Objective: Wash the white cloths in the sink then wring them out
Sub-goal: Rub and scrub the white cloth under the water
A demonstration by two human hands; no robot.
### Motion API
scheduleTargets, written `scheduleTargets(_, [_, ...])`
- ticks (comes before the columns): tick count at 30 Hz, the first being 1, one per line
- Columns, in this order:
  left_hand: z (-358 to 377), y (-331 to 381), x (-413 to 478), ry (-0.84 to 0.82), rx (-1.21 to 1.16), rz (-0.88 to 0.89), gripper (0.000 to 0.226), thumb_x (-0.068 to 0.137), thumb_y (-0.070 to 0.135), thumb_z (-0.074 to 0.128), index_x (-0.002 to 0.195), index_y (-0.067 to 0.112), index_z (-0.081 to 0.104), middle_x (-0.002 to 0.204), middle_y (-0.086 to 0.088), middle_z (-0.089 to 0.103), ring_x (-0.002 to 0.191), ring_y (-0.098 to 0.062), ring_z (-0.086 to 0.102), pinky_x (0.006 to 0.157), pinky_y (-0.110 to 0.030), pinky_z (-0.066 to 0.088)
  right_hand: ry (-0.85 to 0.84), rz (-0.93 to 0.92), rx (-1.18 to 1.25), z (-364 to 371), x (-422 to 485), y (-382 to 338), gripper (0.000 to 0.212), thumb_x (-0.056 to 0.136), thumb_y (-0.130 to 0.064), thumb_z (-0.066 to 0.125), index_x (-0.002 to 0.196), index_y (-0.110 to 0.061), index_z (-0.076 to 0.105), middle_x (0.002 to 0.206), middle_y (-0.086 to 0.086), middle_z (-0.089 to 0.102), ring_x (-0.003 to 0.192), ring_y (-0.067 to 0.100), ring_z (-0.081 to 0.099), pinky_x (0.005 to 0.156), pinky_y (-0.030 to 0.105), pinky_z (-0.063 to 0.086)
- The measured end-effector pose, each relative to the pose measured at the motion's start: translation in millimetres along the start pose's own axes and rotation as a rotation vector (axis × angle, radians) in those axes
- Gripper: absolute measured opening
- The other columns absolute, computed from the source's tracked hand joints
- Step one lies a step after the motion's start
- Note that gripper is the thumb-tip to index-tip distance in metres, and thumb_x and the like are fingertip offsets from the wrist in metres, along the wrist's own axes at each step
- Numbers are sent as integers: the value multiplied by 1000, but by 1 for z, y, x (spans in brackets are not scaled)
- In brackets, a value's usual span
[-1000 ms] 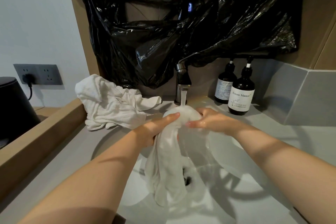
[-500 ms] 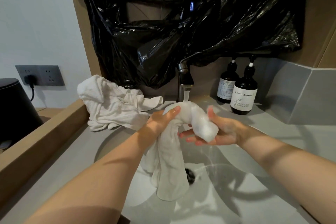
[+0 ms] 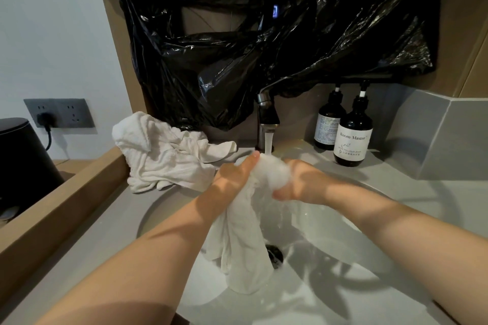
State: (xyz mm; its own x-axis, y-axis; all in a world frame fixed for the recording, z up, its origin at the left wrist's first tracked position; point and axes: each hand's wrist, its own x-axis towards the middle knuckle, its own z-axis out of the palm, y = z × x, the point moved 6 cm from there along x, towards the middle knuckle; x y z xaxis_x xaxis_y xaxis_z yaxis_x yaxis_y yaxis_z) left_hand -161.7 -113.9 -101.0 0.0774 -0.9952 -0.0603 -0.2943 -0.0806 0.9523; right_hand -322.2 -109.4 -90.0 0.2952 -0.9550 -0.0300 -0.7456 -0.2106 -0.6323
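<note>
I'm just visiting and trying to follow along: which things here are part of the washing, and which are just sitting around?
Part of the job: wet cloth, gripped by left hand and right hand under the running tap; sink; cloth pile on the counter.

Just lying about: pump bottles, black plastic sheet, wall socket, dark bin.

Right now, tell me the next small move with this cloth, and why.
Probably rub the bunched top of the cloth between left hand and right hand under the water: the tap runs straight onto it, both hands hold it, and its tail hangs loose over the drain, not yet wrung.
</note>
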Motion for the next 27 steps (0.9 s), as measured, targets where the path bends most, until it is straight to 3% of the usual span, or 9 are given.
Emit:
scheduleTargets(4, [-2, -4, 4, -3, -37, -101, 106, 40, 86, 55, 120, 17, 64, 112, -3, 68, 99, -22, 66, 95, -37, 51, 268, -10, -151, 4, 4, 0, 34, 74, -27, 72, 96, -19, 47, 89, 4, 62, 83, 26, 61, 65, 30, 44])
scheduleTargets(7, [-1, -8, 5, -38, 43, -129, 75, 78, 71, 58, 122, 11, 60, 101, 0, 62, 86, -16, 62, 79, -24, 49, 338, -29, -239, 15, 8, 9, 33, 77, -29, 64, 103, -18, 47, 76, -2, 57, 76, 26, 60, 59, 24, 39])
scheduleTargets(10, [2, -4, 2, -69, 170, -74, 62, 88, 64, 50, 128, 17, 57, 92, 4, 55, 68, -4, 52, 54, -12, 41, 377, -67, -370, 14, 9, 13, 37, 80, -28, 61, 112, -15, 46, 82, 2, 62, 85, 31, 64, 57, 25, 39])
scheduleTargets(14, [7, -5, -2, -114, 204, -49, 58, 89, 65, 48, 119, 18, 62, 83, 8, 58, 74, -7, 57, 66, -22, 45, 331, -112, -504, 8, 3, 9, 48, 82, -28, 67, 121, -13, 44, 107, 10, 62, 96, 33, 62, 74, 37, 51])
scheduleTargets(17, [12, -5, -7, -152, 110, -66, 47, 91, 61, 49, 110, 20, 61, 88, 4, 61, 80, -12, 62, 72, -25, 50, 333, -135, -562, 2, 0, 7, 44, 85, -30, 66, 117, -13, 41, 111, 10, 58, 97, 34, 61, 74, 37, 47])
scheduleTargets(21, [24, -5, -16, -324, -67, -150, 47, 92, 59, 48, 110, 18, 63, 98, -7, 70, 90, -20, 67, 84, -32, 54, 376, -188, -661, -6, -1, 5, 44, 86, -32, 65, 117, -12, 41, 110, 9, 59, 97, 34, 61, 74, 37, 44])
scheduleTargets(25, [25, -4, -15, -376, -137, -143, 39, 97, 52, 44, 101, 17, 60, 60, 2, 69, 52, -8, 65, 50, -19, 49, 396, -215, -668, -7, 0, 2, 44, 86, -34, 65, 116, -12, 41, 107, 9, 58, 94, 34, 62, 73, 38, 45])
scheduleTargets(27, [24, -3, -15, -393, -141, -124, 40, 98, 50, 43, 104, 14, 59, 53, 4, 66, 43, -5, 60, 43, -16, 45, 395, -225, -681, -7, 0, 0, 43, 86, -34, 64, 116, -12, 41, 107, 9, 58, 93, 34, 62, 71, 37, 44])
